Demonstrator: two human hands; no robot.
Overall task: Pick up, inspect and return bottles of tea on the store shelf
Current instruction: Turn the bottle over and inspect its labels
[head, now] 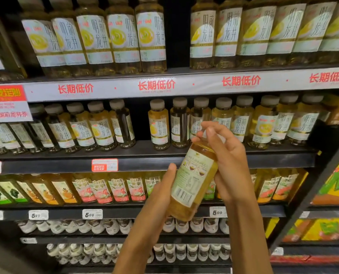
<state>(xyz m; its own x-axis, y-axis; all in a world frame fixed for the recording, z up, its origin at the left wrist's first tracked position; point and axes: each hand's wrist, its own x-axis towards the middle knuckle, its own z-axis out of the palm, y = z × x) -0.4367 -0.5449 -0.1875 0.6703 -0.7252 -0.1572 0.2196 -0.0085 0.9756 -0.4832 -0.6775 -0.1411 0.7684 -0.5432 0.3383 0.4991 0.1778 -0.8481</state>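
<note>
While both hands hold it, the tea bottle (193,182) tilts before the shelf (144,162). Left hand (160,192) grips its base; right hand (230,157) wraps its upper half, barcode label facing out.

My head view: dim, warm store light, gaps behind the shelf (144,149) rows deep in shadow. Glare streaks the price strip (184,85). Wide-angle bowing at the edges (corners smeared); label print soft throughout.

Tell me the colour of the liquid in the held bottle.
Golden yellow, seen through the bottle in the head view.
</note>
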